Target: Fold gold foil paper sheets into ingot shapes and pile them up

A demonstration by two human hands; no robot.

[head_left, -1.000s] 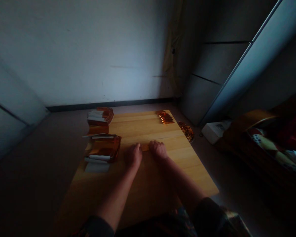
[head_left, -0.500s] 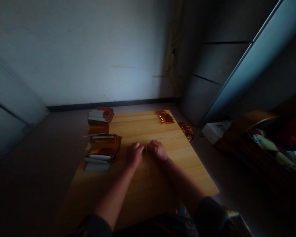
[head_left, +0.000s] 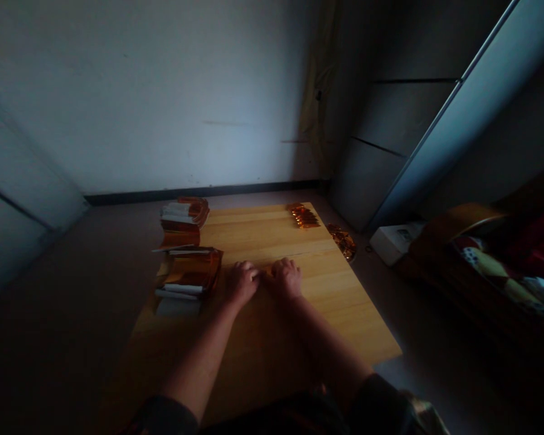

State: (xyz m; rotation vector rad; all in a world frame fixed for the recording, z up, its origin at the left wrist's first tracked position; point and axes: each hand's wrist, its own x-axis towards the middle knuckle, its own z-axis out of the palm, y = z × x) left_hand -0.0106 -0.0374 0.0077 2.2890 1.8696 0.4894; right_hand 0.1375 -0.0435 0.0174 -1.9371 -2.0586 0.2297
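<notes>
vs the earlier frames: left hand [head_left: 241,284] and right hand [head_left: 284,279] have slid a bit toward the near edge of the board [head_left: 272,235], and the gap between them is tighter, with the fingertips almost meeting. In the first frame a bit of orange strip showed clearly between the hands; now only a thin sliver of the orange foil strip [head_left: 265,273] shows, mostly hidden by the fingers. Strip sits between the two hands, around the middle of the board, flat on it as far as I can see. Long axis looks to run side to side across the board, but the ends are covered, so I can't tell which way it points. Grip: both hands palm down, fingers curled, pressed in toward each other, not spread. Can't tell if either hand is actually pinching the strip. Counts: 1 strip, 2 hands, 2 stacks of orange and white foil packets, far one [head_left: 184,222] and near one [head_left: 189,275], both on the left edge of the board, near one just beside the left hand. 1 white sheet [head_left: 178,307] at that same edge, under the near stack. 1 small pile of orange foil pieces [head_left: 303,215] on the far edge of the board. 1 dish of gold foil pieces [head_left: 342,241] just off the board's right edge. 1 white box [head_left: 393,243] on the floor, well right of the board
</notes>
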